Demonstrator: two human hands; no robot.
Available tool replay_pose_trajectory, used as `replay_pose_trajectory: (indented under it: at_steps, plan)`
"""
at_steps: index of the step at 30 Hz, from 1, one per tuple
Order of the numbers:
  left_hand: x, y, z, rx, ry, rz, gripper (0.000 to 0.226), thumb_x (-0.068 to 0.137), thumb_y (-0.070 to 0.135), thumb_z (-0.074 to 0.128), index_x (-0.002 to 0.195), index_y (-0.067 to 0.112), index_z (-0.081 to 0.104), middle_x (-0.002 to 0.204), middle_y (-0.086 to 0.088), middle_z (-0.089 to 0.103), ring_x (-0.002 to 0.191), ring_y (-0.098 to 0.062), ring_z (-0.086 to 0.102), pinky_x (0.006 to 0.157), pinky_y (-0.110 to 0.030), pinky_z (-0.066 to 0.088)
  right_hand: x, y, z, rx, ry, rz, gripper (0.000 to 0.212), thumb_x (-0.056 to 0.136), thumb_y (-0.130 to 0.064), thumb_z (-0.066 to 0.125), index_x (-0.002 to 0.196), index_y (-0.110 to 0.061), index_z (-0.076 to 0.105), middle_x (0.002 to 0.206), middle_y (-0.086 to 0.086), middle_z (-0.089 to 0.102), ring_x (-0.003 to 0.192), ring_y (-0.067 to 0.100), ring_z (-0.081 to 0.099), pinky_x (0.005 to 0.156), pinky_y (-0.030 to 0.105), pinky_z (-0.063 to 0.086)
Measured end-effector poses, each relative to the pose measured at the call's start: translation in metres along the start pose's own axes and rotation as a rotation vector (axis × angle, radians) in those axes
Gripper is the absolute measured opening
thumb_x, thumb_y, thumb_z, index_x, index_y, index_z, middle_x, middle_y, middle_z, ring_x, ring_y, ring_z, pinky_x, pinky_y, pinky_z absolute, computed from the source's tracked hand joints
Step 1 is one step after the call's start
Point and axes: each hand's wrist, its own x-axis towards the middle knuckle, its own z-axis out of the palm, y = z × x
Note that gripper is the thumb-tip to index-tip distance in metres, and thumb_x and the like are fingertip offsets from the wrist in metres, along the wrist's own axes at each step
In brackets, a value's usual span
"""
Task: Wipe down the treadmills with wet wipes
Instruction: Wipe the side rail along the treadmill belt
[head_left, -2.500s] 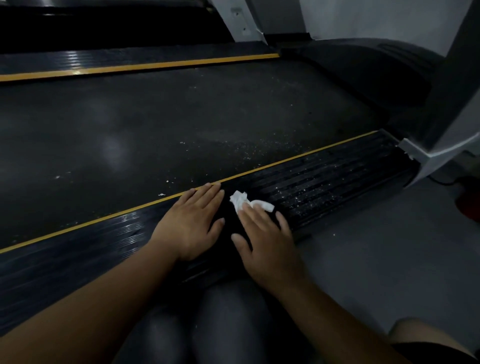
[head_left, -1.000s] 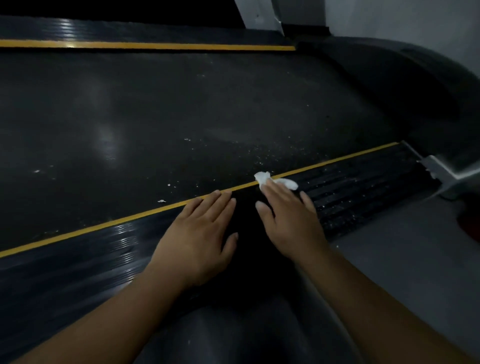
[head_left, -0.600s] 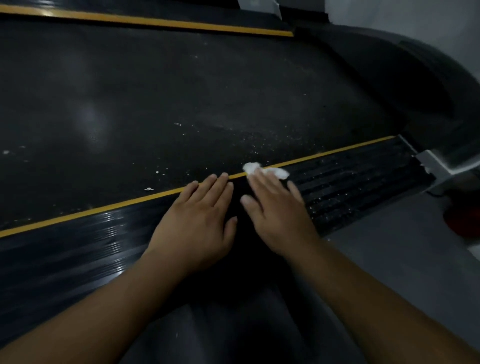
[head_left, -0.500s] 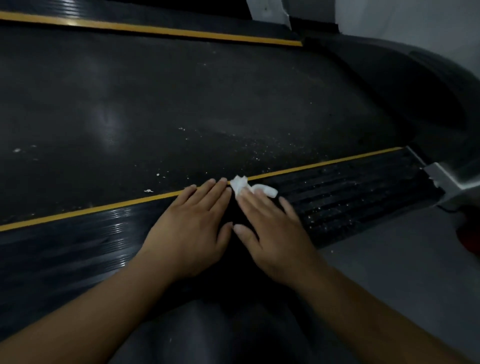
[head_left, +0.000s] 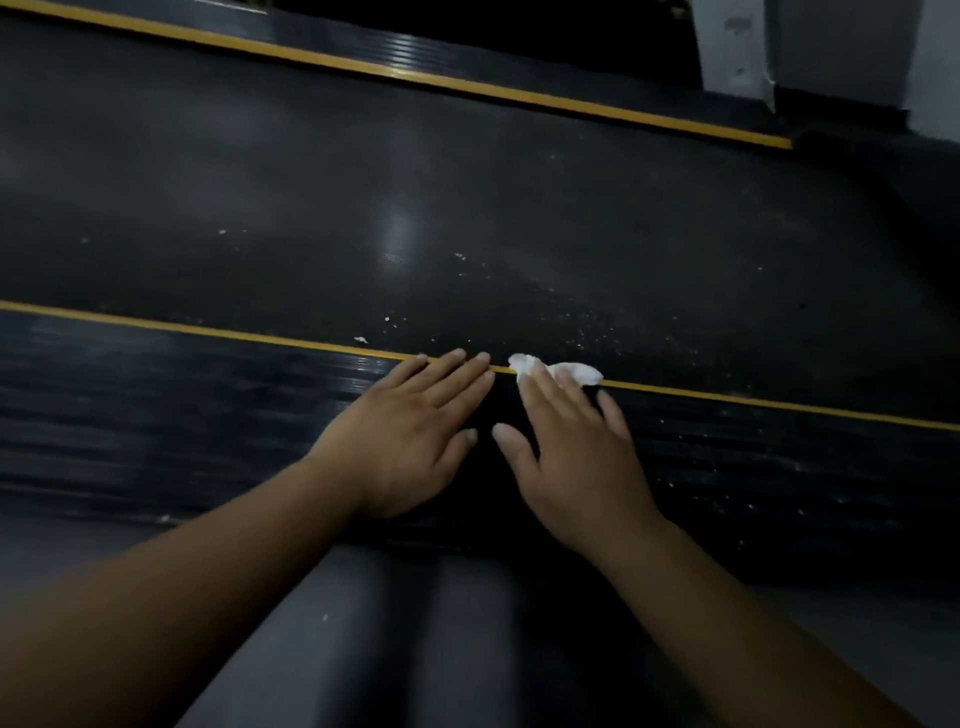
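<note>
The treadmill's dark belt (head_left: 467, 218) fills the upper half of the view, dusted with pale specks. Its near ribbed black side rail (head_left: 182, 410), edged by a yellow stripe (head_left: 208, 330), runs across the middle. My left hand (head_left: 410, 441) lies flat on this rail, fingers straight, fingertips at the stripe. Just to its right, my right hand (head_left: 576, 447) presses a small crumpled white wet wipe (head_left: 563, 370) onto the stripe with straight fingers. Part of the wipe is hidden under those fingers.
The far side rail (head_left: 519, 73) with its own yellow stripe runs along the top. A pale upright post (head_left: 737, 47) stands at the top right. My knees (head_left: 395, 639) are at the bottom centre, on grey floor (head_left: 857, 623) beside the rail.
My right hand has slid the wipe back and forth along the rail, out to the yellow stripe. My left hand has stayed flat on the rail. The camera view has swung left.
</note>
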Motion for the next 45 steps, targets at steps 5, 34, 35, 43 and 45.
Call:
replay_pose_trajectory:
  at_steps: [5,34,35,43,45]
  plan:
    - [0.0,0.003,-0.005,0.016,-0.048,-0.018,0.074,0.092,0.054,-0.002,0.161,0.026,0.0,0.166,0.011,-0.011,0.153,-0.006,-0.012,0.124,-0.029,-0.009,-0.03,0.014,-0.003,-0.013,-0.068,-0.131,0.079,0.089,-0.064,0.003,0.161,-0.031,0.017,0.167,-0.017,0.009,0.153,0.001,-0.001,0.125,0.043,0.002]
    - [0.004,-0.016,0.004,-0.024,-0.073,0.463,0.066,0.1,0.05,0.025,0.16,0.022,0.022,0.168,0.004,0.012,0.155,-0.01,0.004,0.123,-0.042,0.006,-0.064,-0.046,0.052,0.144,0.71,0.302,0.027,0.097,-0.018,0.05,0.116,-0.015,0.069,0.105,-0.008,0.062,0.099,0.008,0.056,0.084,0.027,0.054]
    - [0.004,-0.015,0.003,-0.028,-0.079,0.48,0.066,0.099,0.049,0.025,0.16,0.022,0.022,0.168,0.004,0.01,0.155,-0.009,0.002,0.124,-0.041,0.005,-0.066,-0.046,0.053,0.167,0.74,0.354,0.025,0.093,-0.015,0.054,0.11,-0.023,0.071,0.1,-0.008,0.063,0.096,0.012,0.057,0.079,0.033,0.057]
    - [0.005,-0.014,0.0,-0.039,-0.082,0.485,0.067,0.098,0.051,0.022,0.16,0.024,0.022,0.168,0.006,0.008,0.154,-0.005,-0.001,0.125,-0.037,0.001,-0.073,-0.075,0.067,0.013,0.636,0.404,0.037,0.092,-0.015,0.043,0.119,-0.009,0.068,0.132,0.008,0.065,0.129,0.02,0.052,0.106,0.043,0.045]
    - [0.004,-0.014,0.001,-0.024,-0.079,0.493,0.066,0.099,0.05,0.023,0.159,0.022,0.023,0.168,0.004,0.01,0.155,-0.007,0.001,0.124,-0.037,0.002,-0.092,-0.084,0.074,-0.023,0.526,0.35,0.043,0.096,-0.024,0.044,0.132,-0.01,0.061,0.144,0.007,0.057,0.137,0.021,0.049,0.11,0.046,0.037]
